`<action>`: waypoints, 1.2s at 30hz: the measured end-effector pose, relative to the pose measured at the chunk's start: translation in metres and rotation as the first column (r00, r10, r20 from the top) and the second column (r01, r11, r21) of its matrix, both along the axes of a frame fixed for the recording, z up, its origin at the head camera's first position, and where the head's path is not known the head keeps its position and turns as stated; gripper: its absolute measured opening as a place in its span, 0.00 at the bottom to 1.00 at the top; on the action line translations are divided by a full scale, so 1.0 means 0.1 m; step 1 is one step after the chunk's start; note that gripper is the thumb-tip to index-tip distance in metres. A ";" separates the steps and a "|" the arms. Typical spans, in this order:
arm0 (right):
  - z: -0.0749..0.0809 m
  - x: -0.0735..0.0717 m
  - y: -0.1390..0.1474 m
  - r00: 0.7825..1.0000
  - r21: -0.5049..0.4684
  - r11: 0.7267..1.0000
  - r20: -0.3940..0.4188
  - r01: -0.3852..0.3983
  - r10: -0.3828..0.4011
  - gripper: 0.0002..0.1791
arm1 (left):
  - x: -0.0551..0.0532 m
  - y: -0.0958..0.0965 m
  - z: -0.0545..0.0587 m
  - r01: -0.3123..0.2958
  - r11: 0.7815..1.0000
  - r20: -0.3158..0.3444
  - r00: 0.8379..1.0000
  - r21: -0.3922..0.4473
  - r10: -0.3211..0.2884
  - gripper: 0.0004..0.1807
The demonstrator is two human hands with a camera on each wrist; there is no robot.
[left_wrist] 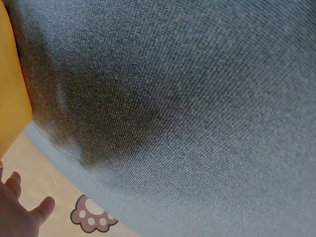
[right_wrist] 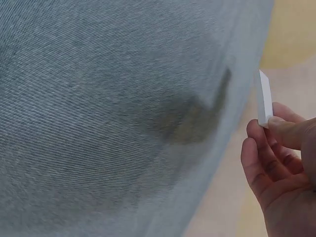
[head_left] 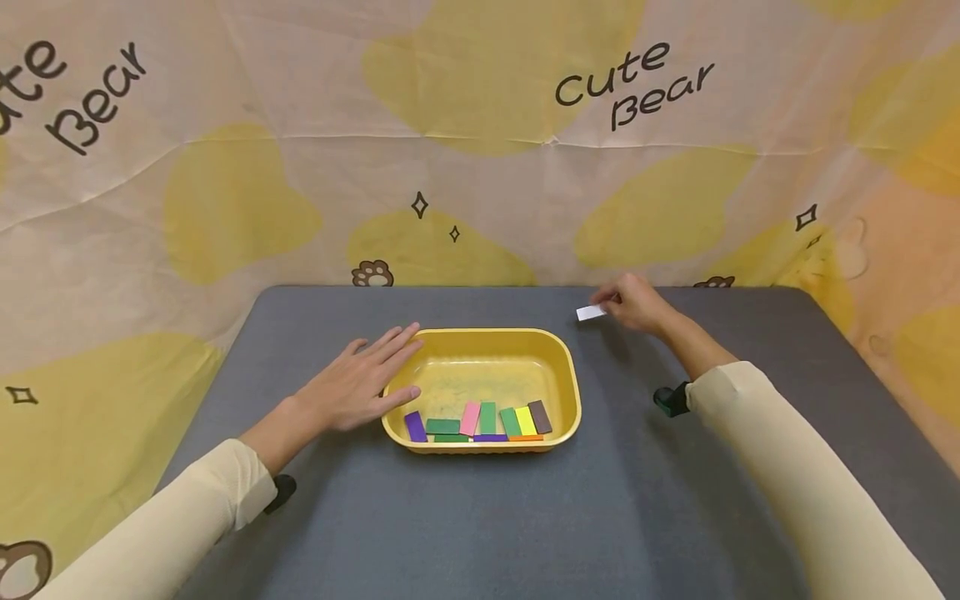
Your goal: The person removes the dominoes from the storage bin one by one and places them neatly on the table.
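Right hand (head_left: 636,303) pinches a white block (head_left: 589,313) by one end, above the table (head_left: 480,521) near its far edge; left hand (head_left: 366,382) is spread at the tray's (head_left: 487,332) left edge. Block looks light and stiff, maybe a bit slick, so I'd grip its flat faces. Backdrop (head_left: 495,75) reads "Cute Bear".
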State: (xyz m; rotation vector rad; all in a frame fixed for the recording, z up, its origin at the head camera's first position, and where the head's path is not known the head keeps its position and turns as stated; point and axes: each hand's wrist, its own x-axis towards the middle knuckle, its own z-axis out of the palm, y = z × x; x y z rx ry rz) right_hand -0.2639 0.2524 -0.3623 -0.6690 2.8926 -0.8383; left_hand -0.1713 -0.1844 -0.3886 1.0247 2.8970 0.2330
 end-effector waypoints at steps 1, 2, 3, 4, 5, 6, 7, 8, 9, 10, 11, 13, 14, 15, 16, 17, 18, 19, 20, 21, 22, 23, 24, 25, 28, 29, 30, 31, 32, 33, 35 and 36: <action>-0.02 0.00 0.01 1.000 0.001 1.000 0.008 0.010 -0.010 0.11 | 0.00 0.00 0.00 0.000 1.000 -0.001 1.000 -0.001 0.000 0.43; -0.04 0.00 0.02 1.000 0.002 1.000 0.018 0.022 -0.022 0.11 | 0.00 0.00 0.00 0.000 1.000 -0.002 1.000 -0.002 0.000 0.43; -0.05 -0.01 0.03 0.999 0.004 0.999 0.026 0.031 -0.032 0.11 | 0.00 0.00 0.00 0.000 1.000 -0.002 1.000 -0.003 0.000 0.43; -0.07 -0.01 0.04 0.998 0.006 0.999 0.037 0.047 -0.047 0.11 | 0.00 0.00 0.00 0.000 1.000 -0.002 1.000 -0.004 0.000 0.43; -0.09 -0.01 0.05 0.997 0.006 0.998 0.044 0.059 -0.059 0.11 | 0.00 0.00 0.00 0.000 1.000 -0.002 1.000 -0.005 0.000 0.43; -0.11 -0.01 0.05 0.996 0.005 0.998 0.051 0.069 -0.069 0.11 | 0.00 0.00 0.00 0.001 1.000 -0.002 1.000 -0.002 -0.001 0.43; -0.12 -0.01 0.06 0.996 0.003 0.997 0.056 0.076 -0.076 0.11 | 0.00 0.00 0.00 0.001 1.000 -0.002 1.000 -0.002 -0.001 0.43; -0.13 -0.02 0.07 0.994 0.003 0.997 0.065 0.083 -0.083 0.11 | 0.00 0.01 0.00 0.001 1.000 -0.002 1.000 -0.001 -0.001 0.43; -0.15 -0.02 0.08 0.994 0.001 0.997 0.072 0.083 -0.083 0.11 | 0.00 0.01 0.00 0.001 1.000 -0.003 1.000 0.000 -0.001 0.43; -0.16 -0.03 0.08 0.993 0.002 0.996 0.079 0.088 -0.088 0.11 | 0.00 0.01 0.00 0.001 1.000 -0.003 1.000 0.001 -0.001 0.43; -0.17 -0.03 0.09 0.992 0.002 0.996 0.085 0.089 -0.089 0.11 | 0.00 0.01 0.00 0.001 1.000 -0.005 1.000 0.002 -0.001 0.43; -0.20 -0.04 0.10 0.991 0.007 0.996 0.093 0.093 -0.093 0.12 | 0.00 0.01 0.00 0.004 1.000 -0.008 1.000 0.001 -0.004 0.43; -0.21 -0.04 0.10 0.991 0.007 0.995 0.094 0.095 -0.095 0.12 | 0.00 0.01 0.00 0.007 1.000 -0.011 1.000 0.002 -0.007 0.43; -0.22 -0.04 0.11 0.991 0.010 0.995 0.091 0.099 -0.099 0.12 | 0.00 0.01 0.00 0.009 1.000 -0.013 1.000 0.003 -0.009 0.43; -0.23 -0.04 0.11 0.990 0.010 0.994 0.090 0.108 -0.108 0.12 | 0.00 0.01 0.00 0.012 1.000 -0.017 1.000 0.002 -0.012 0.43; -0.24 -0.05 0.11 0.990 0.009 0.994 0.088 0.113 -0.113 0.11 | 0.00 0.01 -0.01 0.014 1.000 -0.020 1.000 0.002 -0.014 0.43; -0.25 -0.05 0.12 0.989 0.009 0.993 0.084 0.119 -0.119 0.12 | 0.00 0.01 -0.01 0.015 1.000 -0.023 1.000 0.001 -0.015 0.43; -0.27 -0.05 0.12 0.989 0.009 0.992 0.083 0.125 -0.125 0.12 | 0.00 0.01 -0.01 0.014 1.000 -0.024 1.000 0.000 -0.014 0.43; -0.28 -0.06 0.11 0.988 0.010 0.991 0.081 0.131 -0.131 0.12 | 0.00 0.01 -0.01 0.014 1.000 -0.026 1.000 0.001 -0.014 0.42; -0.29 -0.06 0.11 0.987 0.012 0.990 0.080 0.139 -0.139 0.12 | 0.00 0.01 -0.01 0.012 1.000 -0.025 1.000 0.000 -0.012 0.42; -0.31 -0.07 0.10 0.986 0.012 0.989 0.078 0.145 -0.145 0.12 | 0.00 0.01 -0.01 0.010 1.000 -0.024 1.000 -0.002 -0.010 0.42; -0.33 -0.08 0.10 0.986 0.015 0.989 0.077 0.150 -0.151 0.12 | 0.00 0.00 -0.01 0.008 1.000 -0.022 1.000 -0.002 -0.008 0.42; -0.34 -0.08 0.09 0.985 0.017 0.988 0.076 0.156 -0.156 0.12 | 0.00 0.00 0.00 0.007 1.000 -0.020 1.000 -0.003 -0.007 0.42; -0.34 -0.09 0.09 0.984 0.019 0.987 0.074 0.159 -0.160 0.12 | 0.00 0.00 0.00 0.007 1.000 -0.019 1.000 -0.003 -0.007 0.43; -0.35 -0.10 0.08 0.983 0.023 0.986 0.073 0.166 -0.167 0.12 | 0.00 0.00 0.00 0.007 1.000 -0.017 1.000 0.001 -0.007 0.43; -0.35 -0.10 0.08 0.983 0.025 0.986 0.076 0.167 -0.169 0.13 | 0.00 0.01 0.00 0.007 1.000 -0.016 1.000 0.002 -0.007 0.43; -0.35 -0.10 0.08 0.983 0.027 0.986 0.077 0.167 -0.169 0.13 | 0.00 0.01 0.00 0.008 1.000 -0.015 1.000 0.003 -0.008 0.43; -0.35 -0.10 0.08 0.982 0.031 0.986 0.080 0.167 -0.169 0.13 | 0.00 0.01 0.00 0.007 1.000 -0.016 1.000 0.002 -0.007 0.43; -0.35 -0.10 0.08 0.982 0.034 0.985 0.084 0.168 -0.170 0.13 | 0.00 0.01 0.00 0.007 1.000 -0.016 1.000 0.001 -0.007 0.43; -0.35 -0.10 0.09 0.982 0.035 0.986 0.087 0.166 -0.168 0.13 | 0.00 0.01 0.00 0.006 1.000 -0.015 1.000 0.000 -0.006 0.43; -0.35 -0.10 0.09 0.982 0.037 0.986 0.093 0.162 -0.164 0.13 | 0.00 0.01 -0.01 0.007 1.000 -0.018 1.000 -0.003 -0.007 0.43; -0.36 -0.11 0.09 0.982 0.037 0.987 0.095 0.159 -0.162 0.14 | -0.01 0.00 -0.02 0.007 1.000 -0.020 1.000 -0.005 -0.007 0.43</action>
